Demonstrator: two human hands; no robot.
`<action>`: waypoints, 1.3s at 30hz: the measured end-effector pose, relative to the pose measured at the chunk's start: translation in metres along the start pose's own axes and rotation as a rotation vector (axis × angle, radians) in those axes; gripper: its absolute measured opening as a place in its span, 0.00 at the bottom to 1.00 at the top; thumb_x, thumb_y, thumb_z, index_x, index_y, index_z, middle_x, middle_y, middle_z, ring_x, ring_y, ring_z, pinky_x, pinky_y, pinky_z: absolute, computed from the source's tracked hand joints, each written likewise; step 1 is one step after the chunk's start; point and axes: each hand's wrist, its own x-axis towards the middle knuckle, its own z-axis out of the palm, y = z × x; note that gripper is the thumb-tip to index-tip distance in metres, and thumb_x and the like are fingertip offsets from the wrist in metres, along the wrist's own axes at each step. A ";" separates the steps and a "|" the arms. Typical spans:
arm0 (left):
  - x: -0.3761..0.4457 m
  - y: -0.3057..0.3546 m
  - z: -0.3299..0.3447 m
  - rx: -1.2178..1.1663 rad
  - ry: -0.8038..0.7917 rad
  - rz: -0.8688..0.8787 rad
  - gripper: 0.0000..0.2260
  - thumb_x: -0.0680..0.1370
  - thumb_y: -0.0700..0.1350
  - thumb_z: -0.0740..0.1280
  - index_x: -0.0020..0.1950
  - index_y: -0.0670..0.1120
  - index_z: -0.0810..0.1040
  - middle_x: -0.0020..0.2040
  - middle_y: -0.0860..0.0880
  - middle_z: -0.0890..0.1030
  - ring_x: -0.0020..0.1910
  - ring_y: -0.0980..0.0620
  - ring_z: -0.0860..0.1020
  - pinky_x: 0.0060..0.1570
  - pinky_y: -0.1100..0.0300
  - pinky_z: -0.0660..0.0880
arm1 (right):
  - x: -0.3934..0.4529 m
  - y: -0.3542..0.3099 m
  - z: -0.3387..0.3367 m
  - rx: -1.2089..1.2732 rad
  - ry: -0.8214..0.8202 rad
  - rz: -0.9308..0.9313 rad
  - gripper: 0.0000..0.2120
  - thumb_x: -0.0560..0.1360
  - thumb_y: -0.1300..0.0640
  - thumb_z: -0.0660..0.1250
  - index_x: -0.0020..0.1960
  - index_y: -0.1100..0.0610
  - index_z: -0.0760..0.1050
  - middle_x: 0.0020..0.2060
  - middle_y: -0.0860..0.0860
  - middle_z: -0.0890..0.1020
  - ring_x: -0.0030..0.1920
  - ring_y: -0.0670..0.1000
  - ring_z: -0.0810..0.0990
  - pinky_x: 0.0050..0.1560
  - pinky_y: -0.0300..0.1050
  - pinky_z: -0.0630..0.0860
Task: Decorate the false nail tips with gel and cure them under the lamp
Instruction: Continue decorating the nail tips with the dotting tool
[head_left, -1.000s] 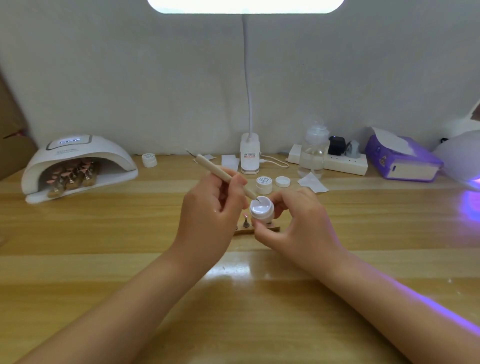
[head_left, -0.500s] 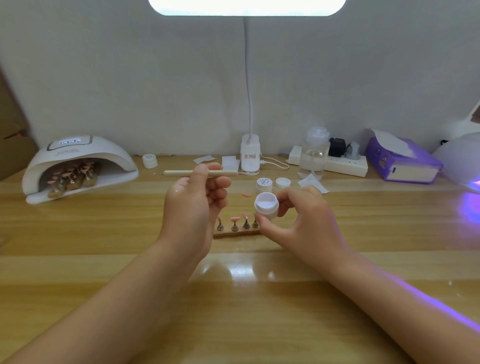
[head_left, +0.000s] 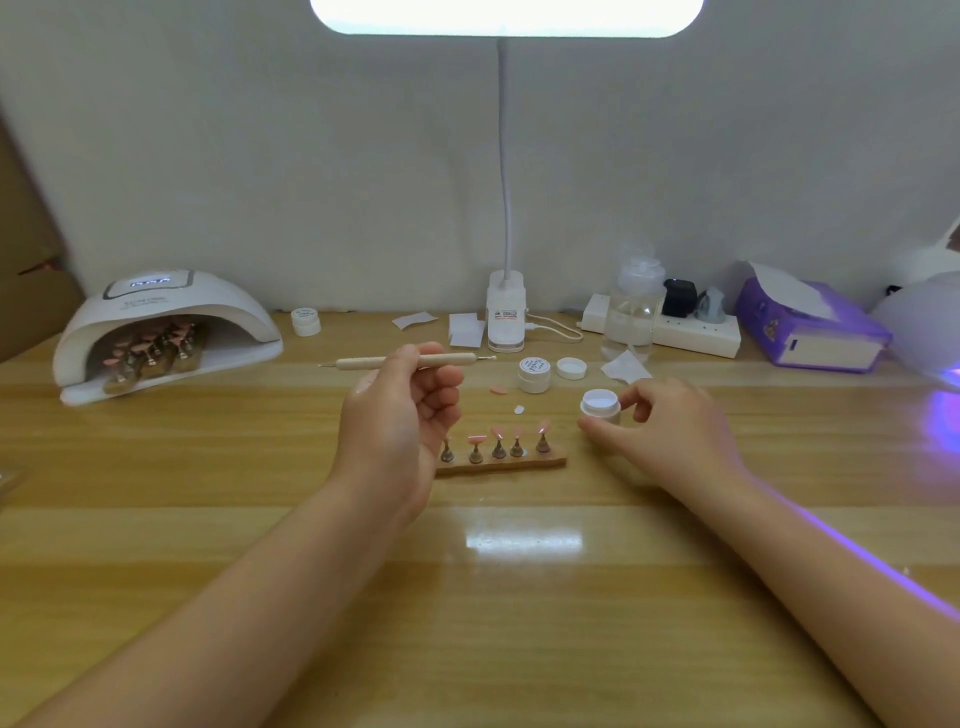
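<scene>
My left hand (head_left: 397, 415) pinches a wooden dotting tool (head_left: 363, 362) held level above the table. An open white gel jar (head_left: 600, 408) sits low at the table, gripped between thumb and fingers of my right hand (head_left: 660, 423). Between the hands stands a wooden holder (head_left: 501, 463) with several pink nail tips (head_left: 497, 431) on small stands; its left end is hidden by my left hand. A white curing lamp (head_left: 166, 332) at the back left holds more tips on holders inside.
A closed gel jar (head_left: 534, 374), a loose lid (head_left: 571, 368) and a loose pink tip (head_left: 498, 389) lie behind the holder. Further back: desk lamp base (head_left: 506, 317), clear bottle (head_left: 631, 306), power strip (head_left: 691, 332), purple tissue box (head_left: 810, 332), another small jar (head_left: 305, 321), paper wipes (head_left: 463, 328).
The tool left the jar and swung level in my left hand. My right hand carried the jar right and down to the table, uncovering the row of tips.
</scene>
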 end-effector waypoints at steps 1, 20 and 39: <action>0.000 -0.001 0.000 0.020 0.005 0.020 0.09 0.81 0.42 0.58 0.44 0.43 0.77 0.28 0.49 0.79 0.26 0.56 0.75 0.28 0.65 0.73 | 0.000 0.001 0.001 -0.028 -0.012 0.010 0.19 0.66 0.37 0.70 0.46 0.52 0.79 0.38 0.46 0.75 0.46 0.50 0.73 0.40 0.43 0.65; -0.001 -0.026 -0.016 0.228 0.015 0.230 0.11 0.81 0.40 0.56 0.44 0.43 0.76 0.28 0.50 0.79 0.29 0.56 0.76 0.30 0.65 0.74 | -0.004 -0.003 0.000 -0.139 0.058 -0.064 0.26 0.67 0.43 0.68 0.61 0.54 0.73 0.49 0.49 0.74 0.55 0.54 0.70 0.53 0.43 0.64; -0.003 -0.033 -0.015 0.323 0.077 0.291 0.11 0.81 0.43 0.58 0.40 0.46 0.74 0.26 0.51 0.78 0.26 0.58 0.73 0.27 0.66 0.71 | -0.032 -0.034 0.019 -0.013 -0.050 -0.273 0.12 0.76 0.45 0.63 0.45 0.48 0.82 0.25 0.40 0.67 0.43 0.47 0.68 0.34 0.42 0.67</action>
